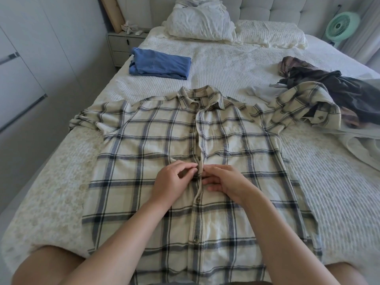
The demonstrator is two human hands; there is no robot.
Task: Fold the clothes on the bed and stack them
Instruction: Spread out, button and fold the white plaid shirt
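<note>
A cream plaid button-up shirt [156, 140] lies spread front-up on the bed [339, 182], collar away from me, sleeves out to both sides. My left hand [174, 182] and my right hand [224, 179] meet at the shirt's front placket at mid-chest. Both pinch the placket edges there, fingers curled around the fabric. A folded blue garment [160, 63] lies further up the bed on the left. An unfolded heap of dark clothes [329, 87] lies on the right, partly under the shirt's right sleeve.
Two pillows [201, 23] lie at the head of the bed. A nightstand [121, 44] stands at the back left, a green fan [342, 27] at the back right. White wardrobe doors [20, 68] run along the left. My knees show at the bottom edge.
</note>
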